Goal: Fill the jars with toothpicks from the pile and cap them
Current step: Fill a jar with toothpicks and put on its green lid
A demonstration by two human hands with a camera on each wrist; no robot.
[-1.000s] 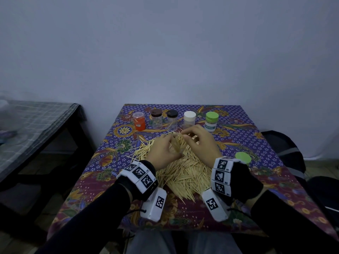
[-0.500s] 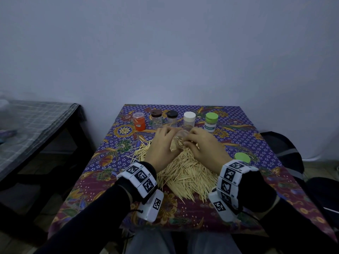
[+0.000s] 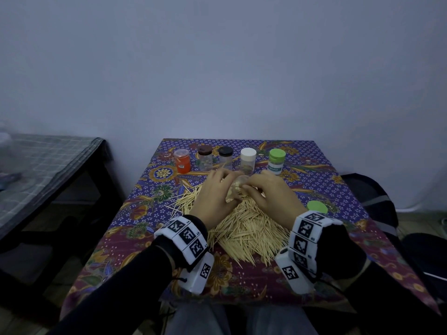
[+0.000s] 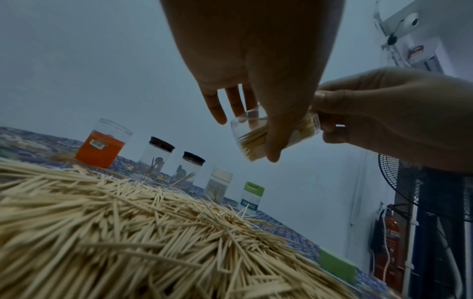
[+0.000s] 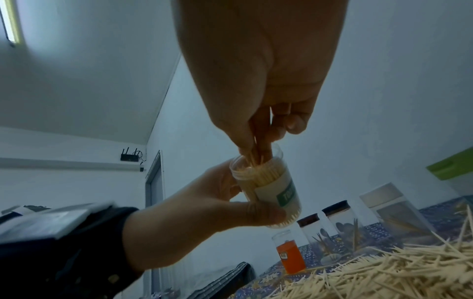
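Observation:
My left hand grips a small clear labelled jar above the toothpick pile. The jar is tilted and nearly full of toothpicks, with no cap on. In the right wrist view my right hand pinches a few toothpicks with their tips inside the jar's open mouth. A loose green lid lies on the cloth to the right of the pile. The left wrist view shows the jar between my thumb and fingers.
Along the back stand an orange jar, two dark-capped jars, a white-capped jar and a green-capped jar. A dark side table stands to the left, and a dark bag lies to the right.
Both hands have shifted a little away from me, towards the row of jars. The jar now shows between them, and my right fingers have come to its mouth.

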